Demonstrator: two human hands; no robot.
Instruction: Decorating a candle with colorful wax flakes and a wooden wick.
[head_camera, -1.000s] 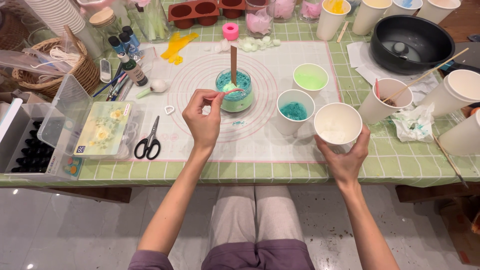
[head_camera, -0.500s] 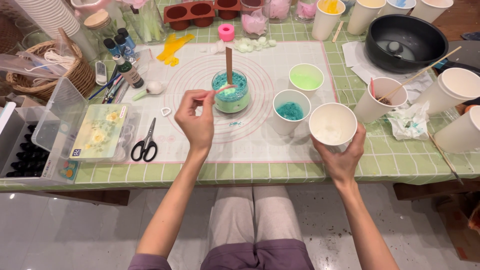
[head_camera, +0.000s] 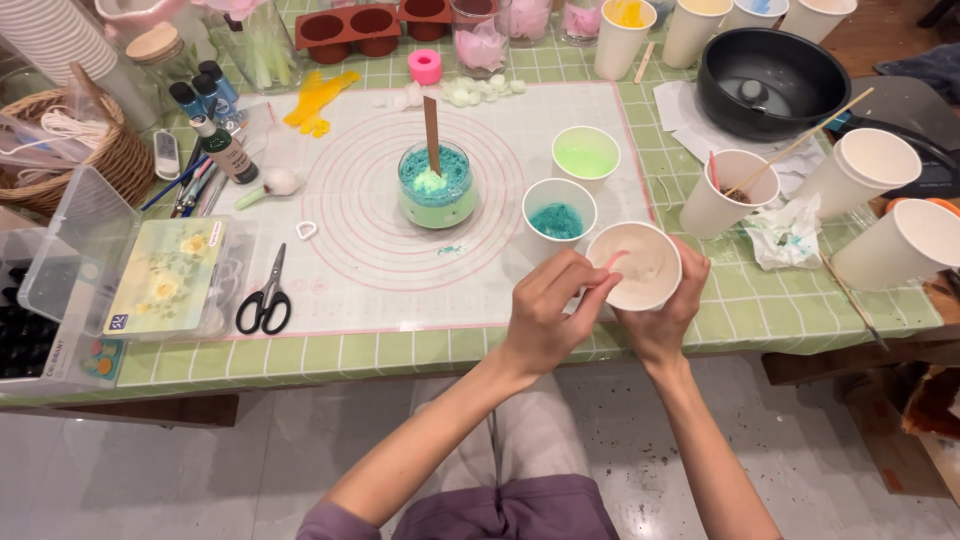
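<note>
My right hand (head_camera: 665, 312) grips a white paper cup (head_camera: 636, 264) with pale wax inside, held at the table's front edge. My left hand (head_camera: 548, 310) pinches a small pink spoon (head_camera: 612, 262) whose tip dips into that cup. Further back on the white silicone mat (head_camera: 350, 250) stands a glass jar (head_camera: 436, 187) filled with teal and light green granules, with a brown wooden stick upright in it. Two other paper cups sit beside it, one with teal granules (head_camera: 558, 217) and one with light green wax (head_camera: 585, 157).
Black scissors (head_camera: 263, 296) and an open clear plastic box (head_camera: 140, 270) lie left. A wicker basket (head_camera: 70, 150), small bottles (head_camera: 215, 140) and a black pan (head_camera: 765, 75) ring the mat. More paper cups (head_camera: 860, 170) and a crumpled tissue (head_camera: 790, 238) crowd the right.
My left hand has left the glass jar and swung right and toward me with the pink spoon, reaching into the white cup. My right hand kept hold of the cup.
</note>
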